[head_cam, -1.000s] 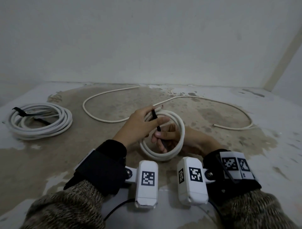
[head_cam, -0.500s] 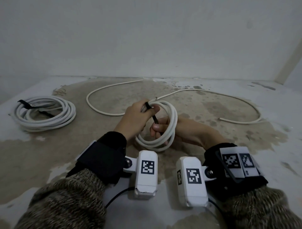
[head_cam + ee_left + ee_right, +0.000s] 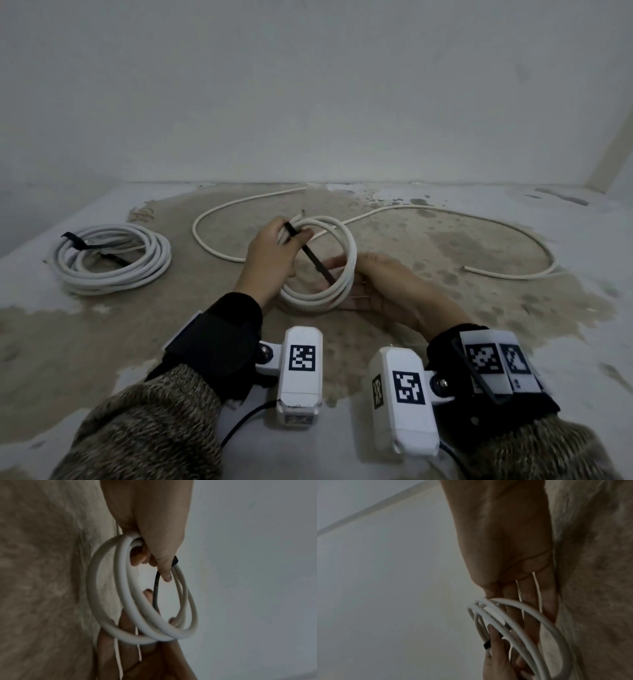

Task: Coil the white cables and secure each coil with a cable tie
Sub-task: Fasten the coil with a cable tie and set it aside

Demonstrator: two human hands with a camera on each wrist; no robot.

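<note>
A small white coil [image 3: 317,301] of about three loops is held just above the floor. My left hand [image 3: 274,253] grips its top left and pins the head of a black cable tie [image 3: 310,255] under the thumb [image 3: 164,568]. The tie [image 3: 156,588] slants down across the coil's opening. My right hand [image 3: 376,281] lies behind the coil [image 3: 522,622] with straight fingers, their tips near the tie's lower end. Whether they touch the tie is unclear. The coil's free length [image 3: 513,240] trails off to the right.
A larger white coil [image 3: 109,284] bound with black ties [image 3: 73,237] lies on the floor at the left. A loose white cable [image 3: 205,219] curves behind my left hand. The stained concrete floor [image 3: 445,308] meets a plain wall at the back.
My right fingers, which pinched the tie's lower end, have straightened behind the coil. More of the tie now shows across the coil's opening. My left hand keeps its grip.
</note>
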